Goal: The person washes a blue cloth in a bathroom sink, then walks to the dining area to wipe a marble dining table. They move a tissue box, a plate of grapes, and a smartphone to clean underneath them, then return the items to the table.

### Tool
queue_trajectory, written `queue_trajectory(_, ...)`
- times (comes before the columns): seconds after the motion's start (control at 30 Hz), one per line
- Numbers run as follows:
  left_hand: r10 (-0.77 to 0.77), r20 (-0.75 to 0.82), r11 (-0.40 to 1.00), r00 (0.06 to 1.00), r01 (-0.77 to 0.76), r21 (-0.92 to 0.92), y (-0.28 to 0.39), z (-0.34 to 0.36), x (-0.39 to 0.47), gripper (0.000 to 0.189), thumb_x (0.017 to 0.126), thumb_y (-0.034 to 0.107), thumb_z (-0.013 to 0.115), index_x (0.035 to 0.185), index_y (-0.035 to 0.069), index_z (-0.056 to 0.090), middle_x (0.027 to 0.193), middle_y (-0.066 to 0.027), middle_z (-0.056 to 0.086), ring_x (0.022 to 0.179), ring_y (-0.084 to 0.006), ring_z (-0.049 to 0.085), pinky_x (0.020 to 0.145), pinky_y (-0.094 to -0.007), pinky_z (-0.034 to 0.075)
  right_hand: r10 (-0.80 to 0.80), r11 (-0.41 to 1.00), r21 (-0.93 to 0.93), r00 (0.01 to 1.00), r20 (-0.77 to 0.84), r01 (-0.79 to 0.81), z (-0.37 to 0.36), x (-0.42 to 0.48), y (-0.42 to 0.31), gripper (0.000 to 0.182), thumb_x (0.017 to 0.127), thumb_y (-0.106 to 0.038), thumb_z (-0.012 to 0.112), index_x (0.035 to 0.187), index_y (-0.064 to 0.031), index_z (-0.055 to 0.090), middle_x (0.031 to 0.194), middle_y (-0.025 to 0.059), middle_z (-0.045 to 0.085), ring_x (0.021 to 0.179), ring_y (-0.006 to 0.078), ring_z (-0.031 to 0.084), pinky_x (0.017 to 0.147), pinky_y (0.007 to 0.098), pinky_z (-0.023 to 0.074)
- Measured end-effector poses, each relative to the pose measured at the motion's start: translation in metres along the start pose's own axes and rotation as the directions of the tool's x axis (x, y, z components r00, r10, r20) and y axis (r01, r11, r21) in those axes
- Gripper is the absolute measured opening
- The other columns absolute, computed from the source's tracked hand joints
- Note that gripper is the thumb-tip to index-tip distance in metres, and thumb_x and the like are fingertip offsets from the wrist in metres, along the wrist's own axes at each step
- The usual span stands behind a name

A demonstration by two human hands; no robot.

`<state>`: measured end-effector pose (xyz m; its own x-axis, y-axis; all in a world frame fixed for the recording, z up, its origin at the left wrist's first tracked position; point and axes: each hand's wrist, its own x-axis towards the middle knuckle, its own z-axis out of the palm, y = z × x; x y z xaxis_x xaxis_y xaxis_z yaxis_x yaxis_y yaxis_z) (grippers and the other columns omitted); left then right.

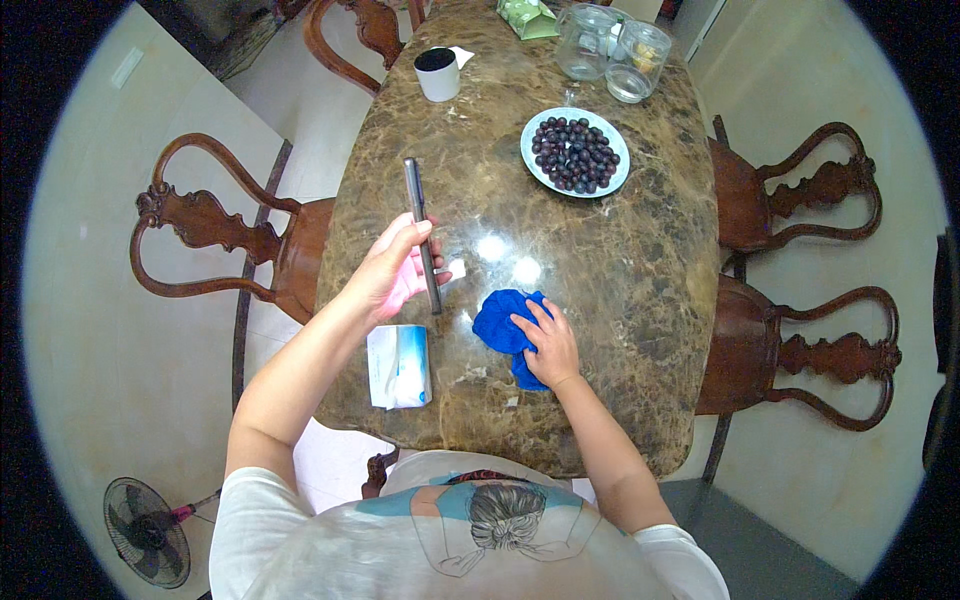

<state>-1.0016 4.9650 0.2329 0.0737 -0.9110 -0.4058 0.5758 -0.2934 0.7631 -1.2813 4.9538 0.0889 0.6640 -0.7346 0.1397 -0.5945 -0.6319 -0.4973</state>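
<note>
My left hand grips a dark smartphone, seen edge-on and raised above the table. A pinkish glow lies on the palm, and the phone's screen is turned from view. Lower right of it, my right hand grasps a crumpled blue cloth lying on the brown marble table. The fingers are spread over the cloth's right side, and part of it sticks out below them. Just below my left forearm is a white and blue pack of tissues.
A plate of dark round fruit stands beyond my hands. Farther back are a white cylindrical container, a glass pitcher, a clear jar and a green packet. Carved wooden chairs flank the table; a fan stands lower left.
</note>
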Motion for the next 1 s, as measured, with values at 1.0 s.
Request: queue_trajectory(1.0, 0.095, -0.412, 0.994, 0.906, -0.11, -0.012, -0.04, -0.084, -0.112, 0.05, 0.084, 0.034, 0.059, 0.121, 0.006, 0.04, 0.092, -0.0062, 0.049, 0.084, -0.0176, 0.054, 0.075, -0.0353, 0.051, 0.386, 0.758, -0.365, 0.823, -0.417, -0.54, 0.007, 0.042, 0.047, 0.074, 0.071, -0.044, 0.07, 0.131, -0.0076, 0.046, 0.131, 0.0275, 0.042, 0.121, 0.0459, 0.036, 0.101, 0.0543, 0.028)
